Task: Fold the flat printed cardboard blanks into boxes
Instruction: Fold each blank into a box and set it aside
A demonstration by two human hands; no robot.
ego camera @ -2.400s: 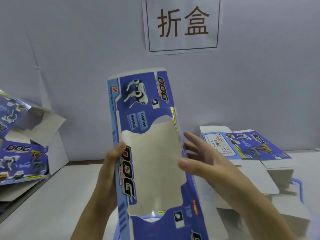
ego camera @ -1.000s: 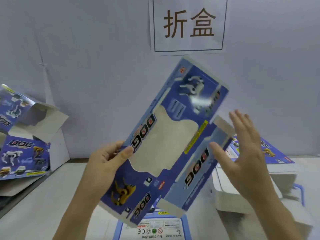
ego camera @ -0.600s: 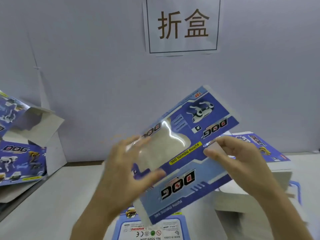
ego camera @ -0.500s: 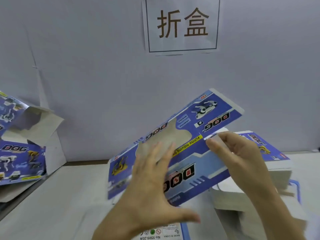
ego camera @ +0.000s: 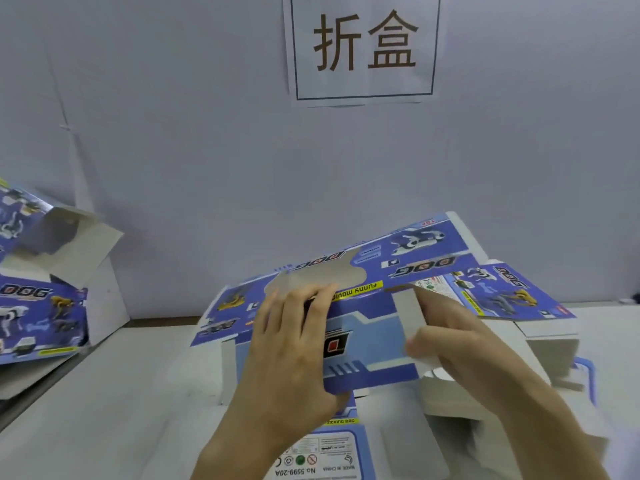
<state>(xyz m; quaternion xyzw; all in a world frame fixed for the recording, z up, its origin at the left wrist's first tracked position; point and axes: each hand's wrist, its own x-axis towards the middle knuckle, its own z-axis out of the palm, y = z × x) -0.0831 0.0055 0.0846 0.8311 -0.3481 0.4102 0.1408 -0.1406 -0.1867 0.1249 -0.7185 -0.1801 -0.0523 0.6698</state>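
A blue printed box blank with a robot dog picture and a window cut-out lies nearly level above the table, partly opened into a sleeve. My left hand presses flat on its near face, fingers spread toward the window. My right hand pinches a grey end flap at the blank's right end between thumb and fingers. Another flat blank lies printed side up on the table under my left wrist.
A stack of flat blanks sits at the right on white cardboard. Folded open boxes lean at the far left. A grey wall with a paper sign stands close behind the white table.
The blank has swung down from upright to nearly level. My left hand has moved from its left edge onto the near face. My right hand has closed on the end flap.
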